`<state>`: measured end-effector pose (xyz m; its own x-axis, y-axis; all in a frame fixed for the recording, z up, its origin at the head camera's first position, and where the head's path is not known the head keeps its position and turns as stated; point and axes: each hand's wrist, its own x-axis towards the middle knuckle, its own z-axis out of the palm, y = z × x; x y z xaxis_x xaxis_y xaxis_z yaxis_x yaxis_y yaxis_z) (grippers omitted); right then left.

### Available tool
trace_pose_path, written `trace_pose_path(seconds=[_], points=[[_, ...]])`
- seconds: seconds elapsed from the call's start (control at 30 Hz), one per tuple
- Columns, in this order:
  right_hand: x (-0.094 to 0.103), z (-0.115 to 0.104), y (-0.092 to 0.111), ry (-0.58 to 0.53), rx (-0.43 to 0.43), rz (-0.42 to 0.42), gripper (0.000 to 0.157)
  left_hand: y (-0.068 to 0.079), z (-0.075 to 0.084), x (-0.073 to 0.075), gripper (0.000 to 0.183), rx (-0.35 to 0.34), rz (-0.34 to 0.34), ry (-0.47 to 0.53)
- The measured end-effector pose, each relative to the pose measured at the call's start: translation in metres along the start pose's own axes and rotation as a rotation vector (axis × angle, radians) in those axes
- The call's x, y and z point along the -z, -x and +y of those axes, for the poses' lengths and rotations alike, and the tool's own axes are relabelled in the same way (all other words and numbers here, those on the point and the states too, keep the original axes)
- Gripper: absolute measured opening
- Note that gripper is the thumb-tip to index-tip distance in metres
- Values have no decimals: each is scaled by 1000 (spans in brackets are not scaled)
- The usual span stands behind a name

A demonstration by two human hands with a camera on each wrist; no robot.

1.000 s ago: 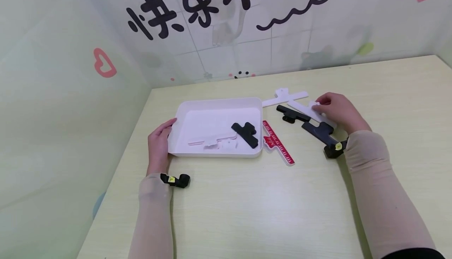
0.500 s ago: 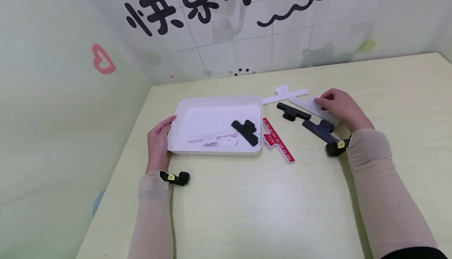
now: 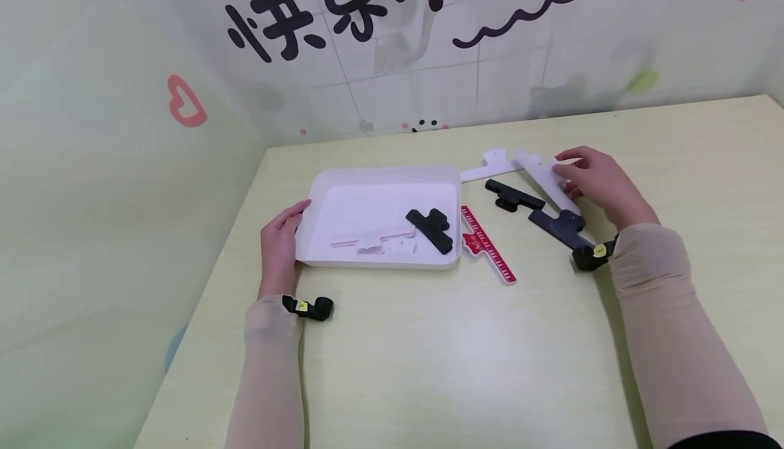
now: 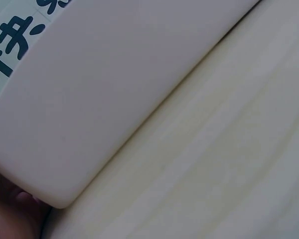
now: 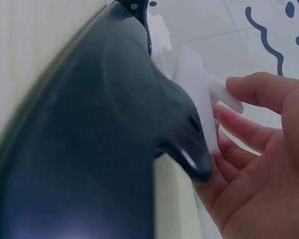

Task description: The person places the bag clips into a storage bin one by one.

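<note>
My right hand (image 3: 597,180) pinches a white bag clip (image 3: 547,180) by its tab, between thumb and fingers; the right wrist view shows the thumb on the tab of this clip (image 5: 195,79). With my left hand (image 3: 282,248) I grip the left side of a white tray (image 3: 380,264), whose outer wall fills much of the left wrist view. Inside the tray lie a black clip (image 3: 431,231) and pale clips (image 3: 370,241) that blend into its floor. A dark navy clip (image 3: 559,229) lies just below the held one and looms large in the right wrist view.
Another white clip (image 3: 484,171) lies behind, partly overlapped by the held one. A black clip (image 3: 513,195) rests left of the navy one. The red-striped clear clip (image 3: 488,245) lies along the tray's right side. A printed wall backs the wooden table (image 3: 465,354).
The white clip in my right hand has come up off the table and turned steeper, with its far end now over the other white clip. My left hand stays on the tray.
</note>
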<state>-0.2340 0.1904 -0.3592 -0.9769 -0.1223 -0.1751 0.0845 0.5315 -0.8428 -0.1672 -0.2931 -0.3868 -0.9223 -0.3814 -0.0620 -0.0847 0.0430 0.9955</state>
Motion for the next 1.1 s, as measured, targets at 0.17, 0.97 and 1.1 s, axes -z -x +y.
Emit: trace_pose_path(seconds=[0.17, 0.97, 1.1], points=[[1, -4, 2, -45, 31, 21, 54, -2, 0, 1, 27, -10, 6, -32], [-23, -34, -2, -353, 7, 35, 47, -3, 0, 1, 27, -29, 39, -76], [-33, -39, -2, -424, 6, 9, 46, -2, -1, 0, 27, -25, 38, -74]])
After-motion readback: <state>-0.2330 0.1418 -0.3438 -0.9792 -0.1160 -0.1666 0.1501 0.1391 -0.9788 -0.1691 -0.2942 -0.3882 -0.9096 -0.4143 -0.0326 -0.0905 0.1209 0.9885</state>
